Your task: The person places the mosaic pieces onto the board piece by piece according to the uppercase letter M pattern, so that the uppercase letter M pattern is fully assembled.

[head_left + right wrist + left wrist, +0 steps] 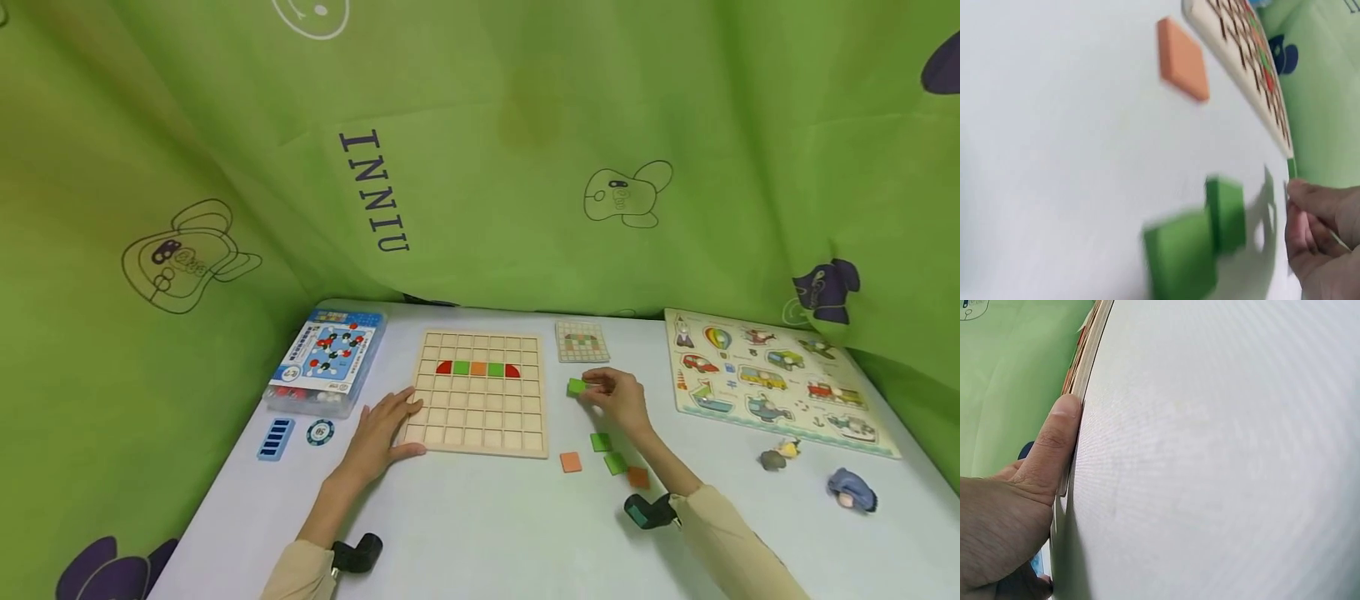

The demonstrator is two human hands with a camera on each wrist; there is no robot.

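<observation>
Pinching a green square tile [576,387] between thumb and fingers, the right hand [618,402] has a narrow grip just right of the wooden grid board [480,417]; the right wrist view shows only a green sliver past the thumb. Spread and relaxed, the left hand [378,437] touches the board's near left corner, which its wrist view shows edge-on and cut off.

Nearest on the white worktop [480,533], an orange tile [638,477] lies beside the right forearm, with two loose green tiles [600,442] just beyond and a lighter orange tile [571,462] to their left. A blue toy figure [852,490] at right is hard to make out.

Left of the left hand are a blue block with dark bars [276,439] and a round chip [320,432] whose number looks like 50. On the board, one row carries two red curved pieces, two green squares and an orange one between.

Farther back stand a molecule-model box [330,350], its print too small to read, a pattern card [582,342] and a vehicle puzzle [772,379] with illegible captions. Behind, the green curtain [495,217] bears sideways letters, "UINNI", and a smiley cropped by the top edge.
</observation>
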